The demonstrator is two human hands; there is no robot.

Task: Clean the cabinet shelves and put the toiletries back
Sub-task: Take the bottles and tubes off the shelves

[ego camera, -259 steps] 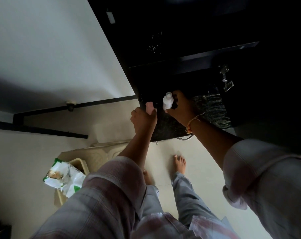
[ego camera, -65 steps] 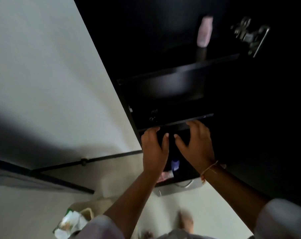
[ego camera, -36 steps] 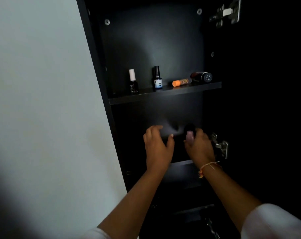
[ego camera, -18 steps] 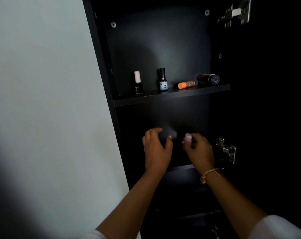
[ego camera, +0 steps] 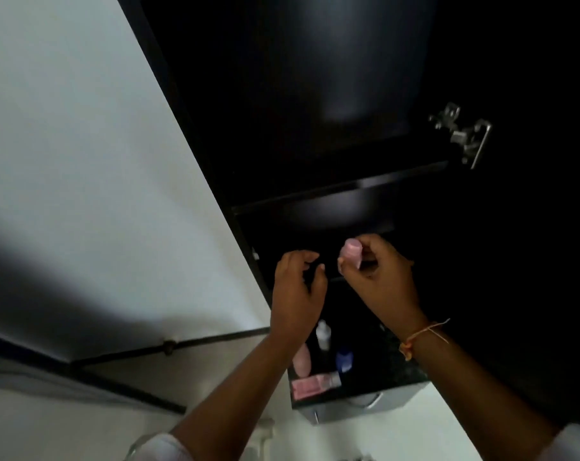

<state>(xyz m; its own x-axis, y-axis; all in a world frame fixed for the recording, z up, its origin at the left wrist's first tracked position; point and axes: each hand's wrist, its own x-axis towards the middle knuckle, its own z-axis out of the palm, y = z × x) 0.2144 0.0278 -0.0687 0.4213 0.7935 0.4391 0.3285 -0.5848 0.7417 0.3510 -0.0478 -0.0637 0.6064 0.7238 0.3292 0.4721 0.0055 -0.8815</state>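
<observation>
Head view has dropped from the upper shelves: right hand now grips a pink bottle, left hand loosely open (empty), so restocking continues.

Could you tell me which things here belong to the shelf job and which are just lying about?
Job: pink bottle in right hand; left hand; cabinet shelf; toiletries on counter.
Lying about: door hinge; wall pipe.

We wear white sleeves pushed up past both forearms, leaving them bare. On our right wrist sits a thin orange thread bracelet with loose, frayed ends.
</observation>
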